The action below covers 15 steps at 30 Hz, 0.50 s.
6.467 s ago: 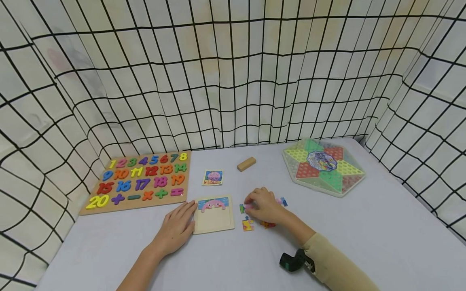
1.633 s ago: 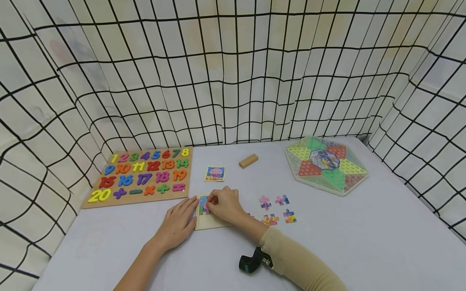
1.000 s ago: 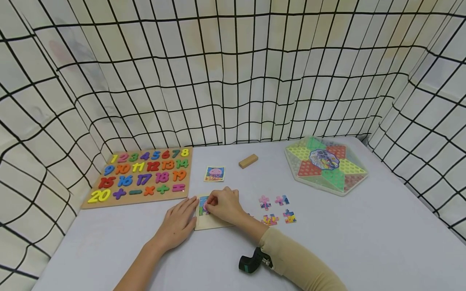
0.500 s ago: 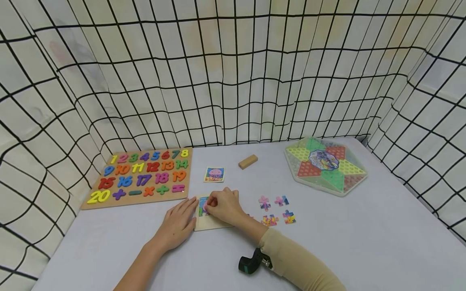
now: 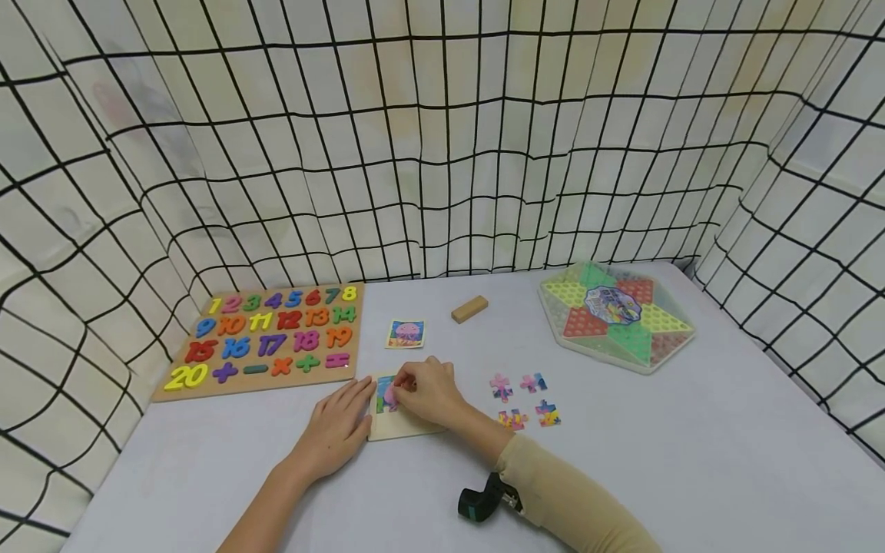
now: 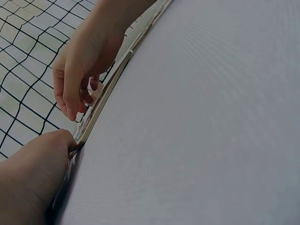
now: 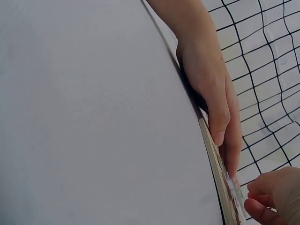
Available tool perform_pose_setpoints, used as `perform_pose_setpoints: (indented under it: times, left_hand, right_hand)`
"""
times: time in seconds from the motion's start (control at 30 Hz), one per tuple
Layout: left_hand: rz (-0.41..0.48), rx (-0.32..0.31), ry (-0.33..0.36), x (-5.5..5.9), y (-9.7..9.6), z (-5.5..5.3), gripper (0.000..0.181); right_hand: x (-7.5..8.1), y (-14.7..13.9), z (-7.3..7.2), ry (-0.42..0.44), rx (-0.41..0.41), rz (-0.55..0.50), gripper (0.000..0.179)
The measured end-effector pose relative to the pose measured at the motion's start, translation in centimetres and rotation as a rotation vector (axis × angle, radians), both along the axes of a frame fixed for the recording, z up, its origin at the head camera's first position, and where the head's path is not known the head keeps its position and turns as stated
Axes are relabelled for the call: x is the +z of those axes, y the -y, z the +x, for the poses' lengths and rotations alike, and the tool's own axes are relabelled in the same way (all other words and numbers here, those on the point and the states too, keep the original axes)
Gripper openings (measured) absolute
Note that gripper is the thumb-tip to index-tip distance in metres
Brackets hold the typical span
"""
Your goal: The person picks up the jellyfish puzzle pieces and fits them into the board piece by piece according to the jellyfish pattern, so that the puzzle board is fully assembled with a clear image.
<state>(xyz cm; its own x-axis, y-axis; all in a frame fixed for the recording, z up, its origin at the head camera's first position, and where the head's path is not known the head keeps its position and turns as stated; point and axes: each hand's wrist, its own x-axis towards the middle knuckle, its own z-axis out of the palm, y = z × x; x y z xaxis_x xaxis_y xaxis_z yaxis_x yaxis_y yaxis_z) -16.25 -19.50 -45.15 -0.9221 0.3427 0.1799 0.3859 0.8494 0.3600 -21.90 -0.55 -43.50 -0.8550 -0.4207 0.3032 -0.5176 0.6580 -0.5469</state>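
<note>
- Shallow square puzzle tray of pale wood (image 5: 397, 427): flat on the white-covered table (image 5: 622, 461), directly before the person; blue, green and pink printed section (image 5: 382, 401) seen at its upper left, lower part bare wood.
- Left hand (image 5: 337, 422): fingers extended, resting against the tray's left edge, thumb by the lower corner.
- Right hand (image 5: 430, 392): over the tray, fingers curled, thumb and forefinger drawn together above the printed section; from where I stand, cannot tell whether a piece is between them.
- Four loose multicoloured jigsaw pieces (image 5: 548, 414): lying right of the tray, near the right forearm.
- Small square card with a pink sea creature (image 5: 405, 334): beyond the tray.
- Oblong tan wooden block (image 5: 469, 309): farther back, right of the card.
</note>
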Motion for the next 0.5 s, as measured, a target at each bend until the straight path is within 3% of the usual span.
perform_pose_setpoints:
  times: [0.5]
  left_hand:
    - [0.000, 0.004, 0.001, 0.0, -0.1, 0.1, 0.052]
  right_hand:
    - [0.7, -3.3, -1.1, 0.029, -0.028, -0.025, 0.007]
